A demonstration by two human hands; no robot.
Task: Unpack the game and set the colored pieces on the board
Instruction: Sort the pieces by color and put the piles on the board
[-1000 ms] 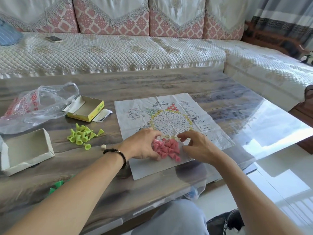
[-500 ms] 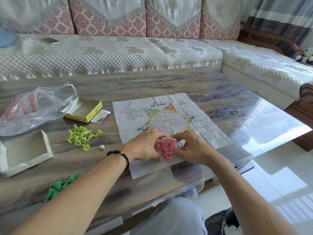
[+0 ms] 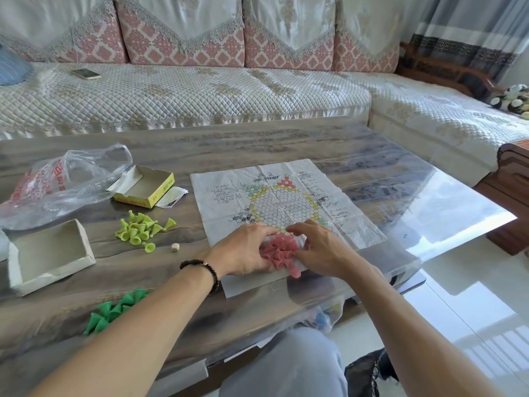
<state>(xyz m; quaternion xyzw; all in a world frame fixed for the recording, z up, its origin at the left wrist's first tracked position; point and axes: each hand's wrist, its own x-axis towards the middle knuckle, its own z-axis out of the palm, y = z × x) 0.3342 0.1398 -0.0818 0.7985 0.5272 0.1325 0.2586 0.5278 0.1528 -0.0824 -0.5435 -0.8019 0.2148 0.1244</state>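
Cupping: both hands round red pieces (image 3: 279, 250)
Left hand (image 3: 243, 253): curled against pile
Right hand (image 3: 323, 250): same
Under: board (image 3: 286, 202)

A quilted corner sofa (image 3: 200, 96) stands behind the glossy wooden table (image 3: 315, 144); curtains (image 3: 469, 27) hang at right.

The table (image 3: 286, 144) looked like wood under a clear, shiny cover. The board (image 3: 286, 196) was thin paper with creases. The pink pieces (image 3: 279, 250) and, at 9 o'clock from them, the yellow-green pieces (image 3: 140, 230) were smooth plastic. The bag (image 3: 65, 181) at 10 o'clock was thin, see-through plastic. The grey tray (image 3: 48, 253) was dull card. The sofa (image 3: 186, 96) wore quilted cloth.
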